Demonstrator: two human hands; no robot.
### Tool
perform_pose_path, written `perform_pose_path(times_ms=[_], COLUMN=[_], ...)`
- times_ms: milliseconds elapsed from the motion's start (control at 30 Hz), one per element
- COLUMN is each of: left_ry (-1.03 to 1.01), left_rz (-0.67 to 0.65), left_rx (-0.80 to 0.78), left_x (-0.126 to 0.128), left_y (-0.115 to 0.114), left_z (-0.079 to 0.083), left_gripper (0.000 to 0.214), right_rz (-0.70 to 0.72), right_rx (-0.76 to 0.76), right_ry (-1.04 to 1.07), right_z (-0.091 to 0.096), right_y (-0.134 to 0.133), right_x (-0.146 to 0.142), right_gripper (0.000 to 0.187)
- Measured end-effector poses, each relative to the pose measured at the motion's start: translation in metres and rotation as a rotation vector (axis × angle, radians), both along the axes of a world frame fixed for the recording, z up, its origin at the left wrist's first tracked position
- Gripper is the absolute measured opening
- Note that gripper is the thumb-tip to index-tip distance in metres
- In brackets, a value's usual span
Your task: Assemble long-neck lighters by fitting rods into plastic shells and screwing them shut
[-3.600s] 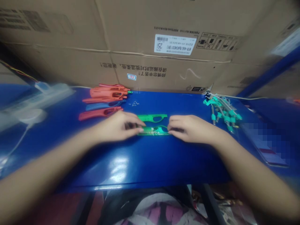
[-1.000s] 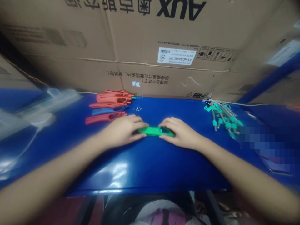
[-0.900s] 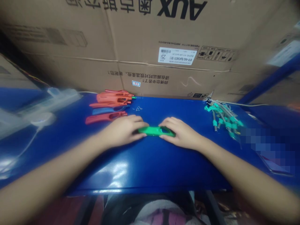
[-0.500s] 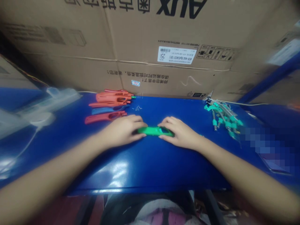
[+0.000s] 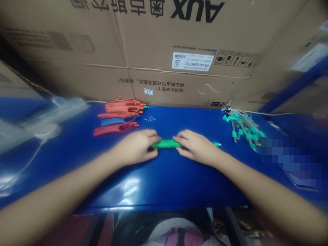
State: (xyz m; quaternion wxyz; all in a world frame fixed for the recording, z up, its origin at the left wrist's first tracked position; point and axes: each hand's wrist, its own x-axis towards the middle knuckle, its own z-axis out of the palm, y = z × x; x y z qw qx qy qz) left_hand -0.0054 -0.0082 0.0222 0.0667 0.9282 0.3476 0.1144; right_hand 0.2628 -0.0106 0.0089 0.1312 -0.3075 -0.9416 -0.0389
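Note:
A green plastic lighter handle (image 5: 167, 144) lies level between my two hands, just above or on the blue table. My left hand (image 5: 140, 147) is closed round its left end, thumb and fingers pinching it. My right hand (image 5: 196, 146) grips the other end and covers most of it. Beyond the right hand a small green and silver tip (image 5: 217, 144) shows; whether it joins the handle is hidden. Left of the hands lie several orange and red lighter handles (image 5: 115, 128) with a blue handle (image 5: 119, 120) among them.
On the right is a pile of metal tubes with green collars (image 5: 246, 128). Tiny metal bits (image 5: 150, 119) lie beyond my hands. A large cardboard box (image 5: 143, 44) stands along the back. A white power strip with a plug (image 5: 48, 131) sits left; a blurred, dark flat object (image 5: 302, 179) lies right.
The green handle has turned in my hands, so its opening by the right hand no longer shows. My right fingers have closed further over it. The green and silver tip now shows beyond the right hand.

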Motion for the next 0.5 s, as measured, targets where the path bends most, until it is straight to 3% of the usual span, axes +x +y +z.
perform_pose_path(times_ms=[167, 500], left_ry=[-0.098, -0.16], left_rz=[-0.055, -0.115], left_rx=[-0.034, -0.047], left_x=[-0.002, 0.0], left_y=[0.003, 0.001], left_z=[-0.005, -0.006], left_gripper=[0.026, 0.028], right_rz=[0.049, 0.025], right_rx=[0.049, -0.055], right_ry=[0.064, 0.083], right_z=[-0.002, 0.008], right_y=[0.003, 0.001], right_x=[0.003, 0.004], right_gripper=[0.03, 0.026])
